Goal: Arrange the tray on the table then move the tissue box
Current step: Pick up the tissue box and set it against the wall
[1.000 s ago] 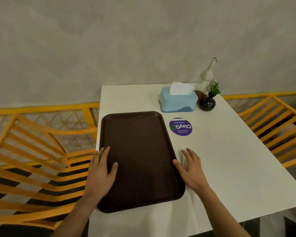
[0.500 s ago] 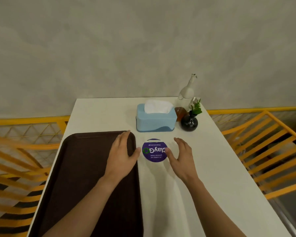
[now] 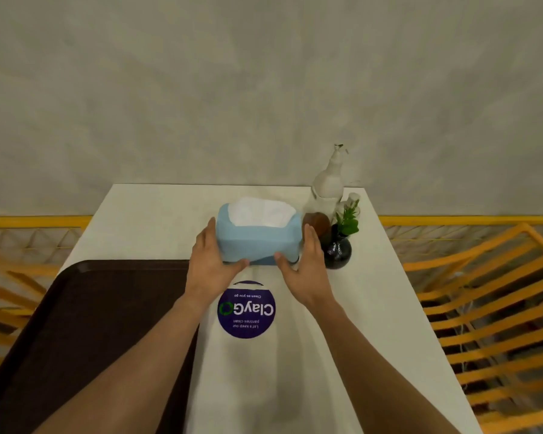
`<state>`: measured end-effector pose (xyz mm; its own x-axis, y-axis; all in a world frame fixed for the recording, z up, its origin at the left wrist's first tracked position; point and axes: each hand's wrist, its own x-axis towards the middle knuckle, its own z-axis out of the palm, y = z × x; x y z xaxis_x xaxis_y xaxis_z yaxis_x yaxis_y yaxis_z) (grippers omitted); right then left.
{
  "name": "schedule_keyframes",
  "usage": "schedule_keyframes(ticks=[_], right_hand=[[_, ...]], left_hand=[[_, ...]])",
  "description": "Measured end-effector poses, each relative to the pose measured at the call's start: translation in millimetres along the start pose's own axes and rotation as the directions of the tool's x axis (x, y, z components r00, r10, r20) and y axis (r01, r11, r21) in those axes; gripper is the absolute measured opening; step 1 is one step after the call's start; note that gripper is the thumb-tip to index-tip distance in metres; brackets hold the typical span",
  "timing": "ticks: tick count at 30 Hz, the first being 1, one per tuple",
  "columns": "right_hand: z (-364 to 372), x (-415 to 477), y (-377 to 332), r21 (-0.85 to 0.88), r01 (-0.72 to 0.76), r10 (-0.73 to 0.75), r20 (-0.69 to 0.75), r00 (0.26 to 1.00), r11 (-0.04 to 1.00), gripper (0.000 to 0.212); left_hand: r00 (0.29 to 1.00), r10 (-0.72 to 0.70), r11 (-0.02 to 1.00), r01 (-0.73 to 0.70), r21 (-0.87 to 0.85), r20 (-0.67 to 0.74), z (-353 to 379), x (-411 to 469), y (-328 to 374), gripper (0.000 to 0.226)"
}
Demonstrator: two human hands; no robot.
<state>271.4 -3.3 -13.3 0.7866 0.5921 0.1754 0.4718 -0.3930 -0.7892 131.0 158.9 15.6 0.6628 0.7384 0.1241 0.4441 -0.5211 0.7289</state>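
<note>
White surface (image 3: 373,324) carries a brown tray (image 3: 101,333) along its left edge and bare room on the right. Left hand (image 3: 209,264) and right hand (image 3: 304,270) press their fingers against the blue tissue box (image 3: 257,242) ends, grasping it near the far wall. Just right of it crowd a black vase (image 3: 337,252) and white bottle (image 3: 328,186); a purple sticker (image 3: 246,310) lies nearer.

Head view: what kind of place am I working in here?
Probably an office pantry or canteen seating area. The round sticker on the white table reads "ClayGo, Clean as you go, Let's keep our pantries clean"; a brown serving tray lies on the table, and orange slatted chairs flank it.
</note>
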Motion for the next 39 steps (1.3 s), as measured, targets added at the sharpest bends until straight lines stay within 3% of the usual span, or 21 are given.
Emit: schedule_keyframes(ticks=[9,12,16,30,39], right_hand=[[12.7,2.6,5.0,0.210,-0.022,0.015,0.034,0.999,0.977,0.091],[15.6,4.8,6.4,0.234,-0.064,0.052,0.058,0.997,0.970,0.091],[17.6,5.7,11.1,0.207,-0.081,0.069,0.064,0.996,0.975,0.082],[11.4,23.3,7.2,0.107,-0.162,0.149,0.121,0.981,0.981,0.067],[10.5,14.6,-26.0,0.110,-0.117,0.104,0.117,0.988,0.987,0.067]], left_hand=[[0.995,-0.085,0.991,0.090,-0.096,0.048,10.9,18.8,-9.6,0.133],[0.985,-0.148,0.977,0.159,-0.144,0.088,10.1,25.6,-9.9,0.124],[0.975,-0.176,0.958,0.202,-0.204,0.139,10.2,31.4,-9.8,0.100],[0.982,-0.180,0.959,0.189,-0.209,0.063,8.9,24.9,-1.7,0.094],[0.993,-0.120,0.964,0.122,-0.238,0.019,-27.6,20.3,-6.1,0.092]])
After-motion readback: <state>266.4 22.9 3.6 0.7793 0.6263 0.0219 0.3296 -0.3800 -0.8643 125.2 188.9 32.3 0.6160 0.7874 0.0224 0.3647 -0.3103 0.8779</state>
